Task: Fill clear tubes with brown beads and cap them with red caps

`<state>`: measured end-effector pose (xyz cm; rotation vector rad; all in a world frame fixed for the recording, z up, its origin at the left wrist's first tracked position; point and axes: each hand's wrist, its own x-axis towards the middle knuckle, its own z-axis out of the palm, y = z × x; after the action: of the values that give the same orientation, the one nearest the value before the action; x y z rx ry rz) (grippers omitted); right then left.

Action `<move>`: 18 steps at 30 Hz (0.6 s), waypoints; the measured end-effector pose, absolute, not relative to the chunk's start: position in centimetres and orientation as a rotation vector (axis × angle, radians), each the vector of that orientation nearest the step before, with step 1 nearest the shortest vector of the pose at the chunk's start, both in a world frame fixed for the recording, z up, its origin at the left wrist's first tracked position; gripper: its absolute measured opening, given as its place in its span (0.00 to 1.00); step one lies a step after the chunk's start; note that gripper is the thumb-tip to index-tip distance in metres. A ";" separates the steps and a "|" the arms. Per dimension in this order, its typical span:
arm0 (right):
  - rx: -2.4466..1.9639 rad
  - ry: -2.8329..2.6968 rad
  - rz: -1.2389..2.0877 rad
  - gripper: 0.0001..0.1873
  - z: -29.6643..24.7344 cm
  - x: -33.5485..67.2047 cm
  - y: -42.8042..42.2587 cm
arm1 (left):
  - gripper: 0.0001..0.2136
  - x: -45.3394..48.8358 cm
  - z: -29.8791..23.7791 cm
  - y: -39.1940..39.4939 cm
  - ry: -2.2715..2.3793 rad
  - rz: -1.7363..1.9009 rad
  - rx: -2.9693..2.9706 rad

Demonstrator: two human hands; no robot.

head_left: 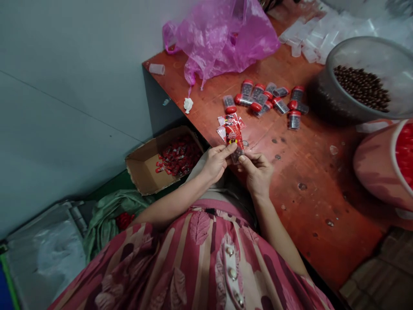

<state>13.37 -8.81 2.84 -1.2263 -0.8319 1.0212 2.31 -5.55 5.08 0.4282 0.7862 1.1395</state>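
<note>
My left hand point(215, 164) pinches a red printed wrapper point(235, 132) at the table's near edge, its thumb lying on the lower end. From the right, my right hand point(260, 173) closes thumb and fingers on a small clear tube point(238, 155) with dark balls inside. The tube meets the lower end of the wrapper; how far it sits inside is hard to make out. Other flat wrappers point(222, 131) lie just beyond, partly covered. Past them is a loose group of filled clear tubes with red caps point(258, 103).
A bowl of dark brown balls point(361, 88) and a pink tub of red pieces point(376, 165) stand on the right of the red table point(309, 224). Behind are a purple bag point(226, 38) and clear empty tubes point(322, 36). A cardboard box point(142, 172) with red packets sits lower left.
</note>
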 end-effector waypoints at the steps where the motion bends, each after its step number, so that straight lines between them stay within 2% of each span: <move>1: -1.252 -0.874 0.939 0.13 2.9 13.2 -9.0 | 0.17 2.4 5.0 -5.6 0.782 1.156 0.422; 4: -1.258 -0.863 0.836 0.13 2.7 12.7 -9.3 | 0.17 3.0 4.7 -6.0 0.802 1.223 0.416; 10: -1.133 -0.595 1.096 0.16 2.2 12.9 -8.9 | 0.18 3.5 4.2 -6.8 0.842 1.260 0.413; 18: -1.262 -0.729 0.778 0.16 2.4 11.6 -9.3 | 0.19 4.3 3.4 -6.7 0.825 1.349 0.402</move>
<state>11.61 -9.25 2.41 -1.2618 -0.7293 0.7780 4.29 -6.71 3.44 0.4016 0.8252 1.3490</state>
